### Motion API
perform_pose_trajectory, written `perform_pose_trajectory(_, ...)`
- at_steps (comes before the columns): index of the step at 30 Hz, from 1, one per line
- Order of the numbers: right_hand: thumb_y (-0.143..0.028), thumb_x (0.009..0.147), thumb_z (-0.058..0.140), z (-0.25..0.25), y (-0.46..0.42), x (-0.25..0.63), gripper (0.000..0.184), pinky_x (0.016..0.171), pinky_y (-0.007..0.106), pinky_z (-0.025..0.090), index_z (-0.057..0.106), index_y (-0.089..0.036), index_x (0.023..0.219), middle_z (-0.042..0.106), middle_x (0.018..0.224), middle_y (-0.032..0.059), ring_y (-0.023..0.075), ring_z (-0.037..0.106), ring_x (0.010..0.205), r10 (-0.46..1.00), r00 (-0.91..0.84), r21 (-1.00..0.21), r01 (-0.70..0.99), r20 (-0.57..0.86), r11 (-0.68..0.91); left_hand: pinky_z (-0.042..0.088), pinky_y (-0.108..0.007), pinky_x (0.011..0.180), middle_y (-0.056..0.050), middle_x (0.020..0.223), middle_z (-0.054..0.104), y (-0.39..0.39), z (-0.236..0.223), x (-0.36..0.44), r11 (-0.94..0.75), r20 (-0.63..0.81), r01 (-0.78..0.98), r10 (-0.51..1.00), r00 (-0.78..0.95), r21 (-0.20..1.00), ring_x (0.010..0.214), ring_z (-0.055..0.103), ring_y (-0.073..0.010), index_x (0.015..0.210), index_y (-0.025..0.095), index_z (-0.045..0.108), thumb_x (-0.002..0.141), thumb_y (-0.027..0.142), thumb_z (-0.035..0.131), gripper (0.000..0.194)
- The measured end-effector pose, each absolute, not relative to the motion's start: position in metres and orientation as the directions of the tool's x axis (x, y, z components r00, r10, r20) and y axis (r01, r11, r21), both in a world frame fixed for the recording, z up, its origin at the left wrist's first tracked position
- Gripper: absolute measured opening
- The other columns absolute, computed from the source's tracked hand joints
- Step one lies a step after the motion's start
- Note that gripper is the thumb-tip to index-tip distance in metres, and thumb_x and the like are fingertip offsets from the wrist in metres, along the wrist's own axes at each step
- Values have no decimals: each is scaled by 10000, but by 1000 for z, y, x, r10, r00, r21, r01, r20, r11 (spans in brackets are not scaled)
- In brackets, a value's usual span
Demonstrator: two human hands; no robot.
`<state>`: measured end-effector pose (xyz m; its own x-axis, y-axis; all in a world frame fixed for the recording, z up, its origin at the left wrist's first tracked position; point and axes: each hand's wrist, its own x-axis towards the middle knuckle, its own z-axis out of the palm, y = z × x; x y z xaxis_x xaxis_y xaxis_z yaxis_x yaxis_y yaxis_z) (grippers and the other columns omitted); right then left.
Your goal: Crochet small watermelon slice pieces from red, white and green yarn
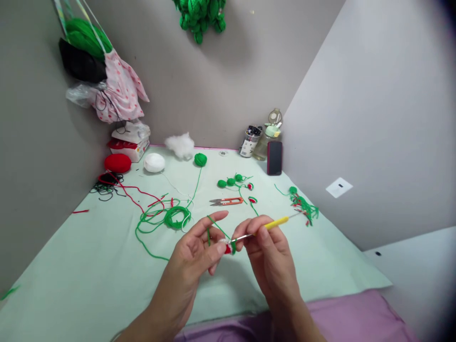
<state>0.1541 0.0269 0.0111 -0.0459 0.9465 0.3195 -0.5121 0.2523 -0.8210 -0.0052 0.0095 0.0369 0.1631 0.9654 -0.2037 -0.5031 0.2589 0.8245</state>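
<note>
My left hand (pixel 199 249) pinches a small crocheted piece (pixel 228 247) in red, white and green between thumb and fingers. Green yarn (pixel 218 226) runs over its raised index finger down to the piece. In my right hand (pixel 269 249) is a crochet hook with a yellow handle (pixel 277 223), held like a pen. The hook's metal shaft points left, and its tip meets the upper edge of the crocheted piece. Beyond my hands lie orange thread snips (pixel 227 202) and a loose coil of green yarn (pixel 177 217).
At the back left sit a red yarn ball (pixel 118 163), a white yarn ball (pixel 154 162), white stuffing (pixel 180 145) and a green yarn ball (pixel 200 159). Small green balls (pixel 231 181) and yarn scraps (pixel 305 207) lie rightward. A phone (pixel 274 158) leans near a pen holder (pixel 249 142).
</note>
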Motion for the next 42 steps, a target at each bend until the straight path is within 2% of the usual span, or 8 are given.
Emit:
perform_pose_trajectory(8,-282,1110,562,13,15,164,196,807,280,599,752,-263,1064,788,968,17,145,734,869,814,-51,-814,-101,579,572,413,-224,600,19,828,612,8,33,-4,186,-168,-439,982,81,879,696,493,-114,1228,286,811,807,311,886,429)
perform_pose_trajectory(15,-191,1111,500,17,5,164,208,784,308,630,703,-215,1143,795,1023,98,186,756,932,574,-206,-503,312,792,806,518,-239,735,23,848,646,9,18,-7,68,-50,-340,997,60,938,770,599,-133,1254,316,796,866,290,843,392)
perform_pose_trajectory(24,-168,1100,504,17,8,158,211,740,296,649,701,-229,1140,780,934,60,176,760,862,560,-168,-479,359,811,801,523,-247,870,37,847,710,4,4,-4,-153,141,-194,987,-78,969,812,616,-133,1233,367,817,885,217,821,378)
perform_pose_trajectory(28,-109,1002,675,0,4,155,377,802,355,668,744,-349,1284,778,1041,60,221,772,921,530,-205,-340,571,822,747,492,-213,673,24,869,692,4,13,-1,76,-68,-445,997,33,892,725,582,-112,1292,334,792,830,316,907,477)
perform_pose_trajectory(30,-106,974,719,-4,3,154,436,796,363,661,751,-388,1305,776,1058,57,234,767,948,545,-157,-387,547,824,743,404,-194,568,42,770,627,7,21,-3,293,-200,-566,954,222,771,578,453,-64,1332,283,773,806,369,932,555)
perform_pose_trajectory(33,-176,1040,648,0,5,154,277,749,352,628,790,-337,1216,764,983,53,217,734,901,642,-2,-604,337,767,722,369,-192,588,103,576,460,12,29,-8,430,-245,-619,899,364,657,501,257,-30,1303,211,789,818,329,931,519)
perform_pose_trajectory(37,-244,1082,600,13,13,155,213,704,332,570,806,-282,1045,713,819,29,194,676,808,777,73,-779,-17,625,627,375,-210,613,49,767,611,13,29,-10,307,-196,-616,950,244,725,528,314,-23,1276,271,804,817,281,926,475)
perform_pose_trajectory(42,-259,1051,671,16,18,149,168,754,319,582,836,-289,1036,794,921,38,191,714,869,799,36,-798,-22,601,602,380,-233,612,24,833,612,11,26,-9,214,-150,-533,975,161,819,633,428,-85,1249,298,819,828,335,910,432)
